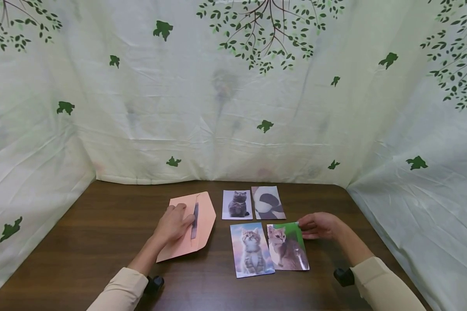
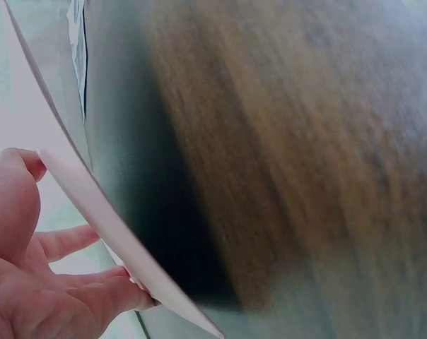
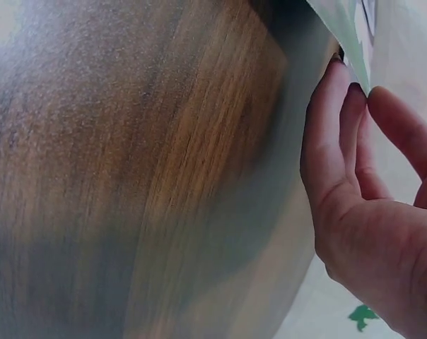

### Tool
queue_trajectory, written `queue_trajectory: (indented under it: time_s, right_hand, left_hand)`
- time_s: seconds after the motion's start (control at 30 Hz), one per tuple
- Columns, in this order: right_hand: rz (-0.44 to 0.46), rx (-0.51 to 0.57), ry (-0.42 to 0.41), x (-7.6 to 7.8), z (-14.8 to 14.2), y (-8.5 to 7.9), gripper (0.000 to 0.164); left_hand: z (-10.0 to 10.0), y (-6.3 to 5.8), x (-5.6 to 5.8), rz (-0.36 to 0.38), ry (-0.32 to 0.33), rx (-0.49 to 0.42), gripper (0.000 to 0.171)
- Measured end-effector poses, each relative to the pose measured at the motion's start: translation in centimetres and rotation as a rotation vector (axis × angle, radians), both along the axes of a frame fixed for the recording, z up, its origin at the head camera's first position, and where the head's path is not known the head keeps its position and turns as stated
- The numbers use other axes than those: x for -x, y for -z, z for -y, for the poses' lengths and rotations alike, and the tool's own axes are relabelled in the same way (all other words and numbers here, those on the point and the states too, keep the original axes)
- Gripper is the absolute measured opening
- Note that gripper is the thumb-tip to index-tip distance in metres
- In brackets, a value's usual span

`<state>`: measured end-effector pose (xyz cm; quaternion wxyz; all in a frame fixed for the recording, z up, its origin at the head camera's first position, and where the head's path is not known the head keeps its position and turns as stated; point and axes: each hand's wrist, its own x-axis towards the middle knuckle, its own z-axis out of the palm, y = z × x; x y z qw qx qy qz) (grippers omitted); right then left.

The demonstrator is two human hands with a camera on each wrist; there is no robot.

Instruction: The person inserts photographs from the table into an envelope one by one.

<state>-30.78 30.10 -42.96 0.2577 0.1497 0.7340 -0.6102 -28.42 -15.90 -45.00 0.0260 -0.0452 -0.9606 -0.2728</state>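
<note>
On the brown table (image 1: 101, 233), the peach envelope (image 1: 202, 222) gripped by the left hand (image 1: 175, 222) should be kept steady. Just right of the kitten card (image 1: 252, 250), the cat photo (image 1: 288, 250), pinched at its far right corner by the right hand (image 1: 321, 225), is best handled by its edges; a greyish cat against green is shown, glossily printed.

pale creased cloth backdrop (image 1: 194, 99) | green leaf prints (image 1: 163, 30) | brown wood-grain table (image 1: 101, 233), faint sheen

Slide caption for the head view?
Left hand holds a peach envelope; right hand pinches a corner of the green-background cat photo.
</note>
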Motion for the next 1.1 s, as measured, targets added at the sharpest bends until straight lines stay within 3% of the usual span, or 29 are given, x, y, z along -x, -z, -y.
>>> queue_trajectory:
  time_s: [0.23,0.47,0.77,1.1]
  right_hand:
    - [-0.016,0.007,-0.003,0.0,0.0,-0.2,0.026]
    - [-0.043,0.032,-0.007,0.0,-0.2,-0.6,0.015]
    - [-0.031,0.064,0.046,0.4,-0.9,-2.0,0.016]
    - [-0.051,0.095,0.029,1.2,-0.9,-3.7,0.015]
  left_hand:
    - [0.1,-0.2,-0.1,-0.001,0.015,0.007,0.054]
    - [0.2,-0.1,0.0,0.021,0.004,-0.002,0.056]
    - [0.1,-0.3,-0.1,0.017,0.007,-0.006,0.055]
    - [0.0,-0.4,-0.3,0.011,0.014,0.002,0.054]
